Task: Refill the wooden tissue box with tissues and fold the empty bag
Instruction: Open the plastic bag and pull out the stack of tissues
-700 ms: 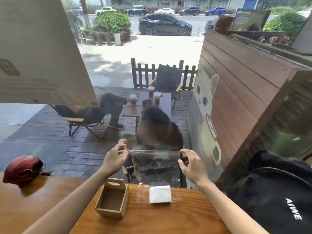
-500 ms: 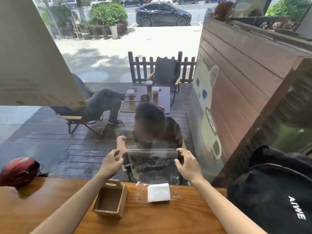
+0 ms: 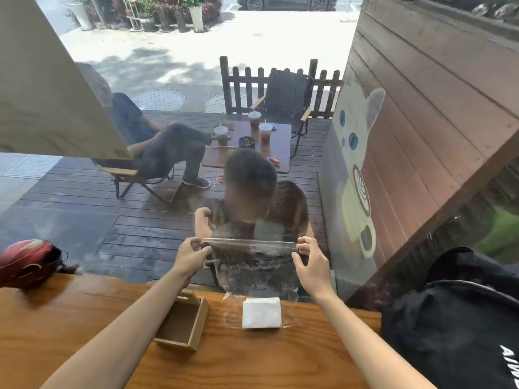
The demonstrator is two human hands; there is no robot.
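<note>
Both my left hand [image 3: 191, 255] and right hand [image 3: 310, 266] pinch the top corners of the clear bag [image 3: 252, 265], upright on the counter, tissues [image 3: 261, 313] at its bottom beside the empty wooden tissue box [image 3: 182, 322]; I judge parting the mouth evenly before reaching in is best.

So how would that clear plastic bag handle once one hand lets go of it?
The clear bag looks thin and floppy: it hangs limp below the top edge stretched between the left hand and right hand. Its lower end, holding the white tissue stack, rests on the table. It would probably sag sideways, and may be slippery.
</note>
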